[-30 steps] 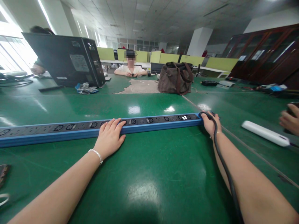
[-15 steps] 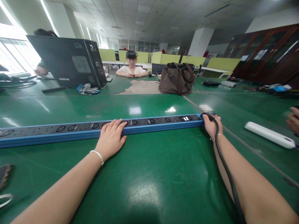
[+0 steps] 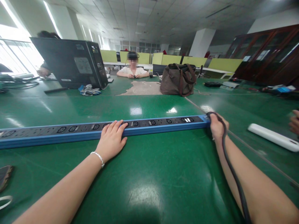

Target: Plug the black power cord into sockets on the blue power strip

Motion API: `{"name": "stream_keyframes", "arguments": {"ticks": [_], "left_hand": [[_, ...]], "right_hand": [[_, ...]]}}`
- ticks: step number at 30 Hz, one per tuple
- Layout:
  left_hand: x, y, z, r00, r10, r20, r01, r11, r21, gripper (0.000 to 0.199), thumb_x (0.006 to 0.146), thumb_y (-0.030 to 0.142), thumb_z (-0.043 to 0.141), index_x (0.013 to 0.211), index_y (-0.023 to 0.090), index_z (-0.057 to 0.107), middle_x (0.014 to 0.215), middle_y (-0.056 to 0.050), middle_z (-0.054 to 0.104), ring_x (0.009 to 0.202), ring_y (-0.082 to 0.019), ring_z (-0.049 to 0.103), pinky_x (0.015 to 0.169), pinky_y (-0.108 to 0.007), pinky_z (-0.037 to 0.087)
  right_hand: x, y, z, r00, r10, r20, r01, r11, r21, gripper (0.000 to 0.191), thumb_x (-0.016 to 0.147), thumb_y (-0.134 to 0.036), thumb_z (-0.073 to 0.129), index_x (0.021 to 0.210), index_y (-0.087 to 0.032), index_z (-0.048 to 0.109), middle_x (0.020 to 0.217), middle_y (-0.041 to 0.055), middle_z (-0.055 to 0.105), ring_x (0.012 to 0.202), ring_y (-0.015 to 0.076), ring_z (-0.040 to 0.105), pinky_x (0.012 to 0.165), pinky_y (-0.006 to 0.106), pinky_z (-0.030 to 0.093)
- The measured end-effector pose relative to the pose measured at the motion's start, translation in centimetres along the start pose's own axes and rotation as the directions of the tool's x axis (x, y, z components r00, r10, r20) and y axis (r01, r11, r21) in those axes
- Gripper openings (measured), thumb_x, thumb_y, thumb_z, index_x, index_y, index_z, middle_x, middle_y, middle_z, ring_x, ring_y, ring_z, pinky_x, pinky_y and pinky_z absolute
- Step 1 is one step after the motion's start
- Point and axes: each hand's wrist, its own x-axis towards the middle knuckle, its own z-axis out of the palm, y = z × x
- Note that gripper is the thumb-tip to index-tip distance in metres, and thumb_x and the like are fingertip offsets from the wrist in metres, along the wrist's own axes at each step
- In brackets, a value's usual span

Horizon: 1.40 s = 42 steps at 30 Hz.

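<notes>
Two bare forearms reach forward over a glossy green counter (image 3: 151,168), elbows low and apart. The left hand (image 3: 111,141) lies palm down on a long strip (image 3: 154,129), its fingers (image 3: 116,127) extended over the top face rather than clenched, its thumb against the near side; a pale bracelet (image 3: 98,157) circles that wrist. The right hand (image 3: 219,127) is at the strip's right end, fingers closed around a black cable (image 3: 230,163), thumb on top; the cable loops over the hand and runs down along the forearm. A pale label (image 3: 83,65) is on the black tower (image 3: 66,67) at the back left, its print too small to read. The strip lies flat across the counter, its left end beyond the frame. It has blue sides and a black top with a row of sockets (image 3: 152,123), some of them outlined, and two white rectangles (image 3: 187,120) near the right end. To the right of the right hand lies a white bar (image 3: 272,137), with another person's hand (image 3: 294,122) near it at the frame edge.
</notes>
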Motion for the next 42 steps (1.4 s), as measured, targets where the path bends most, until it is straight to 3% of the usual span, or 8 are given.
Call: {"name": "stream_keyframes", "arguments": {"ticks": [2, 4, 9, 16, 30, 42], "left_hand": [[0.0, 0.0, 0.0, 1.000, 0.001, 0.000, -0.001, 1.000, 0.005, 0.052, 0.081, 0.032, 0.046, 0.132, 0.021, 0.043, 0.142, -0.009, 0.044, 0.131, -0.028, 0.037, 0.107, -0.048, 0.027], [0.0, 0.0, 0.0, 1.000, 0.005, 0.001, -0.005, 1.000, 0.012, 0.052, 0.082, 0.033, 0.046, 0.132, 0.020, 0.043, 0.141, -0.009, 0.044, 0.131, -0.028, 0.037, 0.107, -0.048, 0.027], [0.0, 0.0, -0.1, 1.000, 0.011, 0.007, -0.011, 0.999, 0.032, 0.052, 0.083, 0.032, 0.045, 0.132, 0.019, 0.042, 0.142, -0.009, 0.043, 0.131, -0.029, 0.037, 0.107, -0.047, 0.027], [0.0, 0.0, 0.0, 1.000, 0.010, 0.013, -0.010, 0.999, 0.046, 0.052, 0.083, 0.033, 0.044, 0.133, 0.020, 0.042, 0.142, -0.008, 0.043, 0.131, -0.028, 0.037, 0.107, -0.046, 0.027], [0.0, 0.0, -0.1, 1.000, 0.015, 0.003, -0.015, 0.999, 0.050, 0.052, 0.083, 0.033, 0.046, 0.133, 0.019, 0.042, 0.141, -0.009, 0.044, 0.130, -0.029, 0.037, 0.107, -0.046, 0.027], [0.0, -0.1, 0.0, 1.000, 0.015, 0.004, -0.015, 0.999, 0.046, 0.052, 0.083, 0.033, 0.046, 0.133, 0.020, 0.042, 0.141, -0.009, 0.044, 0.130, -0.028, 0.037, 0.107, -0.047, 0.026]], "right_hand": [[0.2, -0.2, 0.0, 0.979, 0.131, -0.153, -0.112, 0.986, 0.127, 0.049, 0.082, -0.046, 0.039, 0.102, -0.011, 0.065, 0.096, 0.0114, 0.068, 0.090, 0.0263, 0.064, 0.079, 0.038, 0.052], [0.1, -0.6, 0.0, 0.967, 0.171, -0.191, -0.132, 0.971, 0.198, 0.044, 0.077, -0.045, 0.048, 0.098, -0.011, 0.067, 0.093, 0.0096, 0.069, 0.087, 0.0250, 0.065, 0.078, 0.036, 0.053], [-0.8, -2.3, 0.2, 0.992, 0.109, -0.057, -0.099, 0.982, 0.158, 0.033, 0.070, -0.040, 0.058, 0.088, -0.016, 0.071, 0.087, 0.0050, 0.071, 0.092, 0.0241, 0.065, 0.088, 0.037, 0.050], [-1.6, -3.6, 0.5, 0.987, -0.013, 0.161, 0.017, 1.000, -0.024, 0.041, 0.076, -0.041, 0.054, 0.110, -0.022, 0.066, 0.110, 0.0057, 0.067, 0.105, 0.0242, 0.059, 0.099, 0.040, 0.041], [-0.9, -3.6, 0.1, 0.953, -0.068, 0.295, 0.105, 0.988, -0.111, 0.032, 0.076, -0.041, 0.052, 0.098, -0.026, 0.068, 0.098, 0.0031, 0.069, 0.093, 0.0240, 0.061, 0.091, 0.040, 0.044], [-1.2, -3.6, -0.1, 0.947, -0.053, 0.317, 0.123, 0.970, -0.207, 0.034, 0.076, -0.043, 0.049, 0.098, -0.026, 0.069, 0.095, 0.0036, 0.069, 0.093, 0.0256, 0.061, 0.088, 0.040, 0.044]]}}
